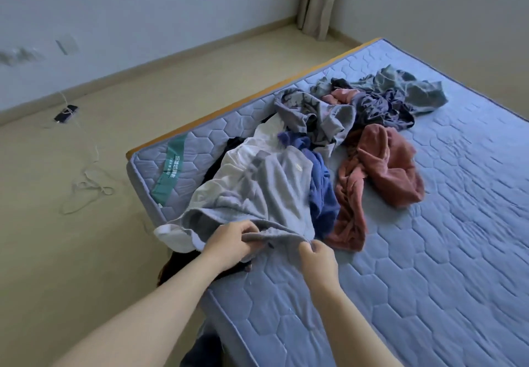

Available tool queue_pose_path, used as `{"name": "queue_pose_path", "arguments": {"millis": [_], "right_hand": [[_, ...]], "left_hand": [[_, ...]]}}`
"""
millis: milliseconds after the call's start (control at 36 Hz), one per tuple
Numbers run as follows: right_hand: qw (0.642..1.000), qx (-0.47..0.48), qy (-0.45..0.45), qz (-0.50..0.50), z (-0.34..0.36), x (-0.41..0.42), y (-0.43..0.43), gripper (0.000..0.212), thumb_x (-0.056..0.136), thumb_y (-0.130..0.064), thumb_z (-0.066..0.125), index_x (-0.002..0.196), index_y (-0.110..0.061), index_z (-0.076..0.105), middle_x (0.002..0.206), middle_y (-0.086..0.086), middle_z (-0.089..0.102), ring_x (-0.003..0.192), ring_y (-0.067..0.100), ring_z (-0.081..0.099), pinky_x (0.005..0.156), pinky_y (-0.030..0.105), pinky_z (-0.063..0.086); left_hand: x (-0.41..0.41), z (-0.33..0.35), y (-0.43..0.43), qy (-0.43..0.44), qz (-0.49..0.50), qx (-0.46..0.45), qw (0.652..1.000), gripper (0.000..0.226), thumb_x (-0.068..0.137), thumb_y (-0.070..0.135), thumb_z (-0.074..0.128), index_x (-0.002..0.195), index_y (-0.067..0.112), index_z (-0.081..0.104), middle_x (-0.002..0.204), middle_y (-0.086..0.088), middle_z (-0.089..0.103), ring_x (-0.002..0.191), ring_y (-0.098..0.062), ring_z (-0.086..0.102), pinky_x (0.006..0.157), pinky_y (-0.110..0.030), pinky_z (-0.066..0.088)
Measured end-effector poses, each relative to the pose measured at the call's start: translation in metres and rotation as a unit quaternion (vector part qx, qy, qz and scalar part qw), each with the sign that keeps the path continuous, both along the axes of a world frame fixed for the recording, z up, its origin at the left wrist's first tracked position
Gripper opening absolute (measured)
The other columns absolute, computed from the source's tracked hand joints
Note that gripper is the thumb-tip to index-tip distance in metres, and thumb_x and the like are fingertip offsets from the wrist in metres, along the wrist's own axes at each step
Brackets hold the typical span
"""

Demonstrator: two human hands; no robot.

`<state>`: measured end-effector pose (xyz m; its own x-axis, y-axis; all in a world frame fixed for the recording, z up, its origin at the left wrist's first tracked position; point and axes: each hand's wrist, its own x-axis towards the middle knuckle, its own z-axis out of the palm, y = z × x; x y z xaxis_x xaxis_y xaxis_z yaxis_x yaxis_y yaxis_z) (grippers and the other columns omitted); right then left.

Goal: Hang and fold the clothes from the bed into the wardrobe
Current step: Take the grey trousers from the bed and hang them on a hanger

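dark garment point(229, 149) mostly buried, grey shirt point(266, 192)

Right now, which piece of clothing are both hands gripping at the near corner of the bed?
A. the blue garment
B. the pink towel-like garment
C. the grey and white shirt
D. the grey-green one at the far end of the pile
C: the left hand and the right hand both pinch the near edge of the grey and white shirt, while the pink garment lies untouched on the mattress.
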<state>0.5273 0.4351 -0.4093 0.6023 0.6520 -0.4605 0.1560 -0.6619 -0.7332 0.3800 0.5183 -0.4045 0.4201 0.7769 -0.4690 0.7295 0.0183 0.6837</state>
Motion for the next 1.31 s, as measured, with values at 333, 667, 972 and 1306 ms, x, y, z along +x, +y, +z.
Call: {"name": "queue_pose_path", "arguments": {"millis": [333,667,972,1306], "right_hand": [[0.992,0.106,0.034,-0.060,0.049,0.015,-0.094,0.022,0.085,-0.010,0.047,0.068,-0.013,0.034,0.064,0.002,0.030,0.063,0.018,0.029,0.061,0.032,0.026],[0.955,0.263,0.097,-0.094,0.106,0.025,-0.104,0.030,0.089,-0.021,0.060,0.068,-0.014,0.039,0.065,-0.001,0.036,0.061,0.012,0.034,0.058,0.026,0.032],[0.915,0.373,0.109,-0.111,0.163,0.031,-0.092,0.035,0.089,-0.024,0.063,0.064,-0.013,0.040,0.062,-0.001,0.037,0.058,0.010,0.035,0.056,0.027,0.034],[0.913,0.368,0.090,-0.150,0.170,0.038,-0.102,0.039,0.082,-0.023,0.071,0.058,-0.014,0.041,0.055,-0.002,0.039,0.054,0.010,0.036,0.056,0.027,0.035]], "left_hand": [[0.016,0.048,-0.085,0.000,-0.055,0.087,0.995,0.026,0.087,0.027,0.061,0.064,0.020,0.050,0.071,-0.001,0.057,0.074,-0.018,0.054,0.059,-0.028,0.032],[0.016,0.115,-0.099,-0.245,0.051,0.091,0.964,0.017,0.083,0.020,0.070,0.067,0.023,0.067,0.064,0.012,0.064,0.068,-0.005,0.057,0.064,-0.019,0.043],[-0.023,0.103,-0.092,0.032,-0.113,0.093,0.989,0.019,0.085,0.031,0.066,0.067,0.029,0.059,0.077,0.011,0.061,0.071,0.002,0.050,0.054,-0.008,0.033],[-0.033,0.095,-0.087,-0.051,-0.082,0.059,0.994,0.030,0.074,0.039,0.074,0.077,0.012,0.059,0.072,0.002,0.054,0.067,-0.007,0.049,0.053,-0.013,0.033]]}}
